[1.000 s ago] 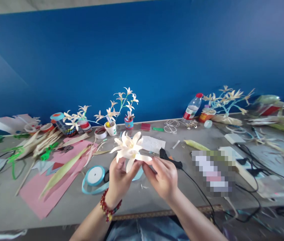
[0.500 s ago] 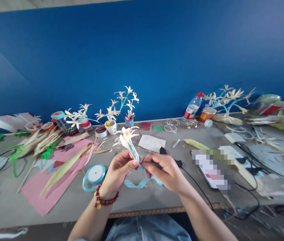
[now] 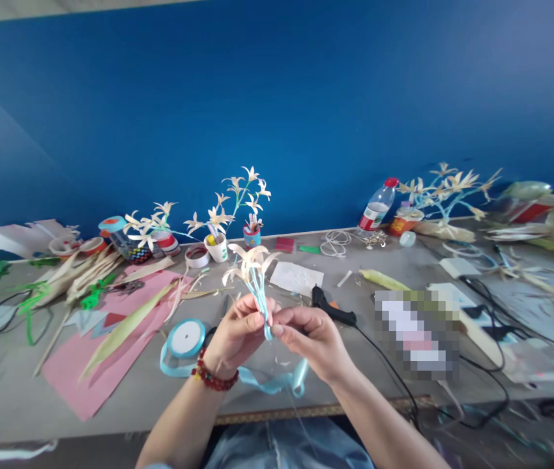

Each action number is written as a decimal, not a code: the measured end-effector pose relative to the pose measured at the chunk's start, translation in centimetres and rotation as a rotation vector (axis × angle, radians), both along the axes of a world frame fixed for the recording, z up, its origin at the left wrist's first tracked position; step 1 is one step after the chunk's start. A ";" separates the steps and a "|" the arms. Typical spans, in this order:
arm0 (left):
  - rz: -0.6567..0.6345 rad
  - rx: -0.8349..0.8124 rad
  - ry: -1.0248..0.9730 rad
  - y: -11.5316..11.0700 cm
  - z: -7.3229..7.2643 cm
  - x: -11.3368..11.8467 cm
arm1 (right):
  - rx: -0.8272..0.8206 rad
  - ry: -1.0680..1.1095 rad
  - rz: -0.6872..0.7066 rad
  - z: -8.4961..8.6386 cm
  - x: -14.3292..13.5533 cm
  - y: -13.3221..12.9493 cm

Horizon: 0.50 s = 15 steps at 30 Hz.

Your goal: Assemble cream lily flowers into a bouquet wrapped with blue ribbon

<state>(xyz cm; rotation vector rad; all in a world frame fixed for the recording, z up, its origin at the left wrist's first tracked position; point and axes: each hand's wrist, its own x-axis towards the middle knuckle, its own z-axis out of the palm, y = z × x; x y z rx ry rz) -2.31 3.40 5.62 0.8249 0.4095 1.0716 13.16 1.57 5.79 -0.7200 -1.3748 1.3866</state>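
Observation:
My left hand [image 3: 236, 333] and my right hand [image 3: 314, 339] meet above the table's front edge, both pinching the stem of a cream paper flower [image 3: 249, 260]. The stem is wrapped in light blue ribbon [image 3: 261, 299], and the flower stands upright with its petals facing away from me. Loose ribbon [image 3: 277, 383] trails below my hands and runs left to a blue ribbon spool [image 3: 186, 337] lying flat on the table. A red bead bracelet circles my left wrist.
A black glue gun [image 3: 332, 309] lies just behind my right hand, its cord running right. Pink paper [image 3: 105, 339] with husk strips lies at left. Finished flower sprigs in small cups [image 3: 218, 249], tape rolls, a water bottle [image 3: 375, 208] and cables line the back and right.
The flower went from facing me to upright with petals turned away. My hands slid down to its ribbon-wrapped stem, and the loose ribbon now hangs lower beneath them.

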 end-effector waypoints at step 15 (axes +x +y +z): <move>0.466 0.241 0.405 -0.7 -0.2 -0.7 | 0.615 -0.579 -0.387 0.9 0.9 -0.1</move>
